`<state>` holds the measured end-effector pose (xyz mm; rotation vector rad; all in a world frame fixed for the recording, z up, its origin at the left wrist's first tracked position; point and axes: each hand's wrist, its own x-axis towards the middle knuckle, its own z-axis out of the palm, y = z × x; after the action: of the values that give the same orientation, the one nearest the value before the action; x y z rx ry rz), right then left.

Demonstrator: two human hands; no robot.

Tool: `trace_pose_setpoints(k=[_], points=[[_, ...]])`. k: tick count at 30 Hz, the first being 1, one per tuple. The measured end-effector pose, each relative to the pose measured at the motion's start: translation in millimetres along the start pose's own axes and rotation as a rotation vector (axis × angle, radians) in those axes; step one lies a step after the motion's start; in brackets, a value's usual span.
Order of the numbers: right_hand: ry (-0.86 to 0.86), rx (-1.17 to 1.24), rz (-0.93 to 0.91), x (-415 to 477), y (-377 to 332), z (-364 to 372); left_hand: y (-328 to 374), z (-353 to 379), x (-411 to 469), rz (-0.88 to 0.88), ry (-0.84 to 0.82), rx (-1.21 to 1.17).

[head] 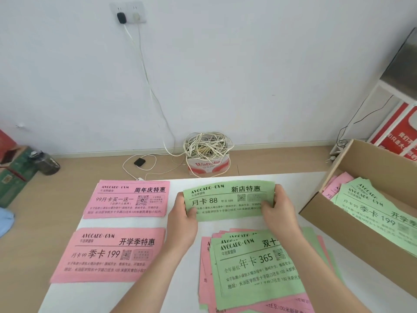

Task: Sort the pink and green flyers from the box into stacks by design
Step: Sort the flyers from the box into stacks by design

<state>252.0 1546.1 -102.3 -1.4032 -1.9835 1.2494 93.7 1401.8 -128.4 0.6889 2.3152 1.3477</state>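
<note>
A green flyer [228, 201] is held above the white table by both hands: my left hand [182, 216] grips its left edge and my right hand [278, 208] grips its right edge. Two pink stacks lie on the left, one at the back [126, 198] and one nearer [108, 254]. In front of me sits a mixed loose pile of green and pink flyers [255, 272], a green one on top. The cardboard box [352, 231] at the right holds more green and pink flyers [370, 206].
The white table [185, 267] stands on a wooden floor. Behind it are a small carton full of coiled cable [208, 154], a charger lead [140, 162] running from a wall socket, a dark bottle [46, 162] and green boxes [13, 175] at the left.
</note>
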Motion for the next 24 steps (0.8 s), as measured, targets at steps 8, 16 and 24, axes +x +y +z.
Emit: trace_pose_setpoints(k=[8,16,24], points=[[-0.014,-0.349,0.028,32.8,-6.4,27.3,-6.7,-0.4,27.5,0.249,0.034,0.477],[0.020,-0.542,-0.069,36.0,-4.3,40.2,-15.3,-2.8,26.7,0.478,-0.081,0.680],[0.451,-0.707,-0.309,-20.1,-15.8,-35.9,-6.0,2.6,11.9,0.496,-0.181,0.710]])
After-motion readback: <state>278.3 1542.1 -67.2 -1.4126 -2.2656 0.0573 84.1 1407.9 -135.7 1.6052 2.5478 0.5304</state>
